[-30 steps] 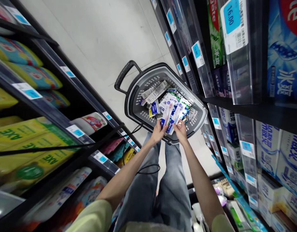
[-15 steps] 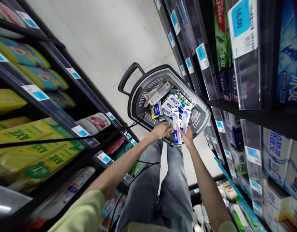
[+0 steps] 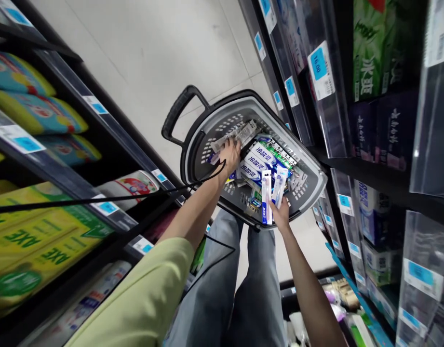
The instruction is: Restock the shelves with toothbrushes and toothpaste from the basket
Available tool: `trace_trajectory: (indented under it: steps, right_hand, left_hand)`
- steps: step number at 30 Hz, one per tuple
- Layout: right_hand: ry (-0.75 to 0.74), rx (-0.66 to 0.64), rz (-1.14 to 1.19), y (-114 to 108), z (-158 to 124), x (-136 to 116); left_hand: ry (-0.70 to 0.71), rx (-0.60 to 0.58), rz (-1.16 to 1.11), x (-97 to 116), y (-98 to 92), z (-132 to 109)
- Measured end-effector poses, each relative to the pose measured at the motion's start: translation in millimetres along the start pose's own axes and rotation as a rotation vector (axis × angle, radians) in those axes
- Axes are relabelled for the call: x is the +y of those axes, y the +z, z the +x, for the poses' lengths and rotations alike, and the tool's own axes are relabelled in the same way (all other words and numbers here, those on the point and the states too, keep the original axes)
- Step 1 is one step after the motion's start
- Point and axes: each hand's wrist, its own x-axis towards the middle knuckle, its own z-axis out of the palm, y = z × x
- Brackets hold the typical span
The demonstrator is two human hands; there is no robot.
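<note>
A grey basket with black handles holds blue-and-white toothpaste boxes, green boxes and several small packs. My left hand reaches inside, its fingers over the grey-white packs at the basket's left side; whether it grips one is hidden. Near the basket's lower rim my right hand is closed on the lower ends of two toothbrush packs. One pack is pinkish white with a blue end, the other pale blue.
Shelves with yellow packages and price tags line the left. Boxed goods fill the shelf on the right. A black cord crosses from the left to my left wrist. Pale floor tiles lie beyond the basket.
My left hand has moved away from the toothbrush packs, up and left to the grey-white packs. My right hand still holds the toothbrush packs. The basket appears slightly larger in view.
</note>
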Motion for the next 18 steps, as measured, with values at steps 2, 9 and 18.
trace_trajectory:
  steps: [2,9,18]
  right_hand:
    - [0.055,-0.001,-0.006,1,-2,0]
    - [0.083,0.024,-0.004,-8,-17,-18]
    - [0.074,0.091,0.158,-17,-42,-41]
  left_hand:
    - [-0.007,-0.009,-0.005,3,1.2,5]
    - [-0.089,-0.052,-0.243,-11,-26.0,-17]
    - [-0.153,-0.232,-0.818,-17,-29.8,-109]
